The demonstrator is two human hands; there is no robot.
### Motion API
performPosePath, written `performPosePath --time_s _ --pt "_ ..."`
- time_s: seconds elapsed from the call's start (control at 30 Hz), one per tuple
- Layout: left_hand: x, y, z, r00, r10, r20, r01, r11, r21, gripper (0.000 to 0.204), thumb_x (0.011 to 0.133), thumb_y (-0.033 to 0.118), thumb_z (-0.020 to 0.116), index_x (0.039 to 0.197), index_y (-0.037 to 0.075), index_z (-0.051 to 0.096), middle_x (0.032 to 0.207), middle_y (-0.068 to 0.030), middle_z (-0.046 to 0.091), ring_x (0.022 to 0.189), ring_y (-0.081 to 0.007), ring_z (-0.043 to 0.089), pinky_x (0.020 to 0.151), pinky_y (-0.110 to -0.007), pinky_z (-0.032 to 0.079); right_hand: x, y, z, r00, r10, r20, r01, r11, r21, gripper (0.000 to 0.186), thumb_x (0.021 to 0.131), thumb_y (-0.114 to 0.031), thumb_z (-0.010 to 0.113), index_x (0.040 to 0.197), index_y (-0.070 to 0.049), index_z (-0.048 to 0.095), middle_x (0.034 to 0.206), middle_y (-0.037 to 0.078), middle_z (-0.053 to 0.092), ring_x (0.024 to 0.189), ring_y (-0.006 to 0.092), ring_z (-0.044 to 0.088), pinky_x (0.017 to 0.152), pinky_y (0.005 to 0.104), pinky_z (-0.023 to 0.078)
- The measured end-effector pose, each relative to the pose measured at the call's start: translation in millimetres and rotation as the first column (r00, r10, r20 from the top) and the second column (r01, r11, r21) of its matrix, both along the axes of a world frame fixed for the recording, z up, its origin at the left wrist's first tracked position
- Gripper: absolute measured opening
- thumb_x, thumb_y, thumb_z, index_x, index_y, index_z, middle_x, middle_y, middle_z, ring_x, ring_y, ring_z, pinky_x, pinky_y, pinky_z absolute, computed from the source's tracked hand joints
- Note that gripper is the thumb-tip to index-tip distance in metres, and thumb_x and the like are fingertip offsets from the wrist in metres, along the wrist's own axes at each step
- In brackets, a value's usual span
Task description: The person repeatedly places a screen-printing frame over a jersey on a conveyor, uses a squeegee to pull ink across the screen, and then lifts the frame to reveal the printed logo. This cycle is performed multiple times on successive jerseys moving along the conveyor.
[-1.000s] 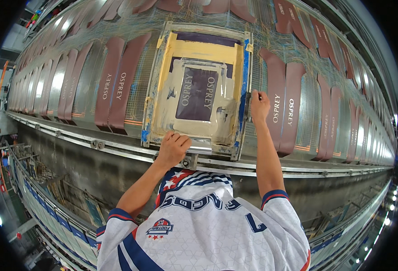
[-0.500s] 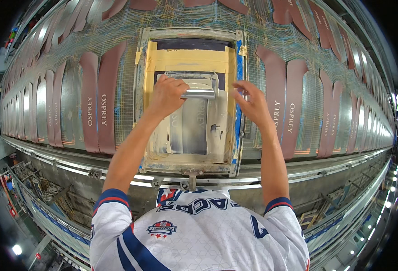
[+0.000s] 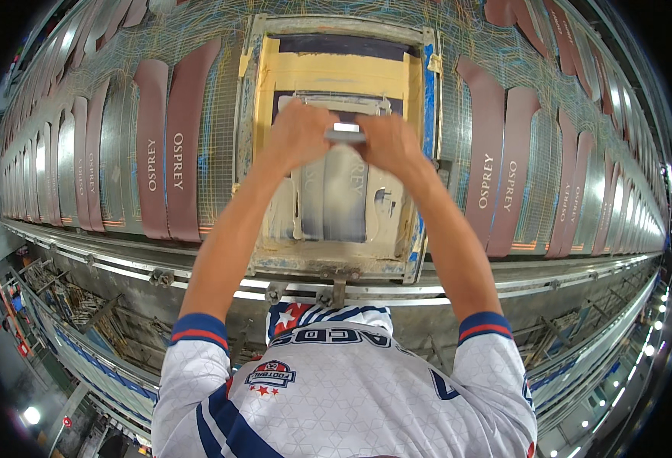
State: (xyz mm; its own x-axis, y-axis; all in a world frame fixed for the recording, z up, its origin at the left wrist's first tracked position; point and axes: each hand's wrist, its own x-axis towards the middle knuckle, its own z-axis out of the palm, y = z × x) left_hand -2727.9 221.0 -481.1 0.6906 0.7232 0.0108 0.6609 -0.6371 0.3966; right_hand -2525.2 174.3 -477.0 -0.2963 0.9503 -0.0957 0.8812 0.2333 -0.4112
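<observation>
A screen-printing frame (image 3: 246, 99) lies on the long table in front of me, its border masked with yellow and blue tape. Across the far part of its opening stands a squeegee (image 3: 346, 133), with a shiny metal strip showing between my hands. My left hand (image 3: 302, 131) is wrapped round its left end. At the right end my right hand (image 3: 388, 142) grips it too, fingers closed and slightly blurred. Nearer to me, the mesh (image 3: 334, 202) carries pale, cream-coloured ink, with faint lettering in its middle. The squeegee's blade edge is hidden.
Maroon strips with pale lettering lie in rows on the table, left (image 3: 153, 153) and right (image 3: 515, 168) of the frame. A metal rail (image 3: 221, 288) runs along the table's near edge. Thin coloured lines criss-cross the table behind the frame.
My right hand, free and half open before, has come in from the right and closed on the squeegee. The frame sits higher and slightly further right in view.
</observation>
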Motion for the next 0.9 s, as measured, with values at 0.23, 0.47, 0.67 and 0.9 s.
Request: performPosePath --time_s 0.23,0.47,0.67,0.9 --pt "-33.1 -152.9 11.3 0.99 0.023 0.136 -0.011 0.996 -0.09 0.022 0.065 0.013 0.078 0.086 0.015 0.071 0.084 -0.0017 0.067 0.082 -0.0221 0.066 0.082 -0.038 0.043 -25.7 -145.4 13.0 0.984 0.065 -0.165 -0.065 0.998 0.006 0.021 0.071 -0.012 0.078 0.082 -0.008 0.062 0.077 0.011 0.067 0.074 0.0318 0.066 0.069 0.0441 0.048" --pt "-1.6 -17.9 14.3 1.0 -0.009 -0.003 0.009 1.0 0.001 0.016 0.075 0.023 0.079 0.087 0.013 0.073 0.083 -0.0076 0.071 0.082 -0.0276 0.068 0.084 -0.039 0.045 2.8 -15.2 14.9 0.999 0.046 0.008 -0.046 0.999 -0.006 0.02 0.077 -0.025 0.079 0.085 -0.01 0.069 0.077 0.014 0.071 0.079 0.0347 0.07 0.072 0.0466 0.055" --pt "14.6 65.3 6.2 0.999 -0.002 -0.037 0.0 0.998 -0.057 0.019 0.073 0.027 0.081 0.085 0.013 0.074 0.083 -0.0072 0.073 0.079 -0.0282 0.067 0.086 -0.041 0.046 19.5 70.3 8.2 1.0 -0.004 -0.003 0.004 0.991 -0.133 0.023 0.08 -0.027 0.079 0.092 -0.009 0.073 0.083 0.015 0.073 0.082 0.0359 0.071 0.075 0.0466 0.057" --pt "12.6 40.8 10.5 1.0 0.004 -0.005 -0.004 0.995 -0.102 0.022 0.072 0.027 0.081 0.086 0.012 0.073 0.083 -0.0076 0.072 0.083 -0.0271 0.067 0.085 -0.042 0.046 10.2 43.1 12.3 0.996 -0.048 -0.069 0.038 0.99 -0.136 0.02 0.081 -0.024 0.078 0.092 -0.008 0.073 0.083 0.016 0.073 0.08 0.0377 0.07 0.074 0.0465 0.057"
